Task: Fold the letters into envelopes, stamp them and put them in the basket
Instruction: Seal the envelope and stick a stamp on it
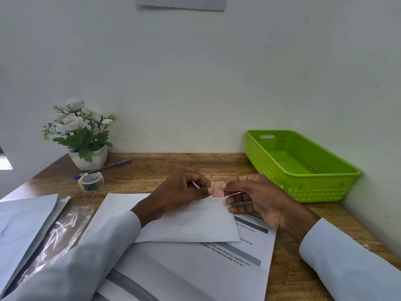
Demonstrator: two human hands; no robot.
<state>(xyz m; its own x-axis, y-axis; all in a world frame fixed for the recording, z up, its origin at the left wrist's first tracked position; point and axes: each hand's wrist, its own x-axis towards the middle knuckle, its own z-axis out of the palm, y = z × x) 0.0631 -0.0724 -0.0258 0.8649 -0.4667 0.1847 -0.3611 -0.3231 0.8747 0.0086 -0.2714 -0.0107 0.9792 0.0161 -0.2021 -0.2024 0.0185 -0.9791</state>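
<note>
A small pink stamp [217,189] with a green motif is pinched between the fingertips of my left hand [180,192] and my right hand [258,198], a little above the desk. Under my hands lies a white envelope [191,222], resting on printed letter sheets [227,257]. The green plastic basket [303,183] stands at the back right against the wall, with nothing visible inside it.
At the back left stand a potted white flower [82,135], a blue pen [108,167] and a tape roll [91,181]. More envelopes [23,222] and a clear plastic sleeve [60,231] lie at the left. The wooden desk [173,164] meets the wall behind.
</note>
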